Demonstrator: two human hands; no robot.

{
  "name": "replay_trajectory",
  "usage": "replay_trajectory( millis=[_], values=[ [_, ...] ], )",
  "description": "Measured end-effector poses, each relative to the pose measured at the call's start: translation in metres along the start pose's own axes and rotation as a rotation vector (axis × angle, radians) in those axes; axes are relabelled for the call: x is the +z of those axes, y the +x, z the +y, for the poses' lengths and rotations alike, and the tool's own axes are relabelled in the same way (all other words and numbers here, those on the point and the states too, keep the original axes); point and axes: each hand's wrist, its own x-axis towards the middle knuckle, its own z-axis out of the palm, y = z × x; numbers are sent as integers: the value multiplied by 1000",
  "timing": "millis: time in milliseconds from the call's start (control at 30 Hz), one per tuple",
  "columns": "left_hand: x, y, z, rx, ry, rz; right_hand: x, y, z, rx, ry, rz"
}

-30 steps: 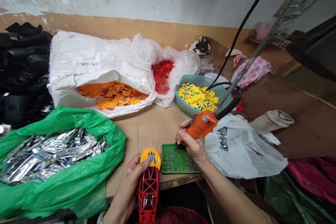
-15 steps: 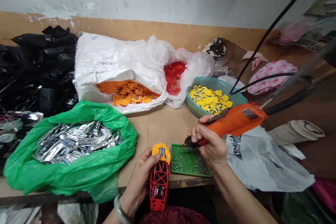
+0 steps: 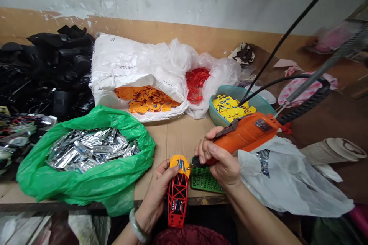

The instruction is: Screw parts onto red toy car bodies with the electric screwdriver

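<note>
My left hand (image 3: 161, 183) is closed around a toy part (image 3: 177, 193) with a red lattice frame and a yellow-orange end piece bearing a blue print. The thumb presses on the yellow end. My right hand (image 3: 220, 157) grips an orange electric screwdriver (image 3: 248, 132), hung from a cable and spring. Its tip points left at the right edge of the yellow end; whether it touches cannot be made out. Partly hidden under my right hand lies a green perforated tray (image 3: 205, 182) with small metal screws.
A green bag (image 3: 94, 195) of shiny silver parts stands left. Behind are a white sack (image 3: 123, 55) of orange pieces, a clear bag (image 3: 225, 71) of red pieces and a teal basin (image 3: 215, 113) of yellow pieces. Black parts (image 3: 71, 57) pile up far left; a white bag (image 3: 299, 183) lies right.
My right hand has brought the screwdriver left and slightly down, from above the green tray to the yellow end of the toy part. The left hand keeps its hold. The view has shifted slightly.
</note>
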Motion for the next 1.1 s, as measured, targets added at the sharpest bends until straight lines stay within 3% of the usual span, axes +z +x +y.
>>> replay_trajectory(
  millis=[833, 933, 1100],
  values=[
    [5, -2, 3, 36, 63, -27, -11, -11, 4, -34, -47, -212],
    [2, 1, 1, -8, 59, 1, -20, -9, 5, -76, -36, -123],
    [-3, 1, 0, -35, 48, 60, -57, -7, 12, -98, -205, 98]
  ],
)
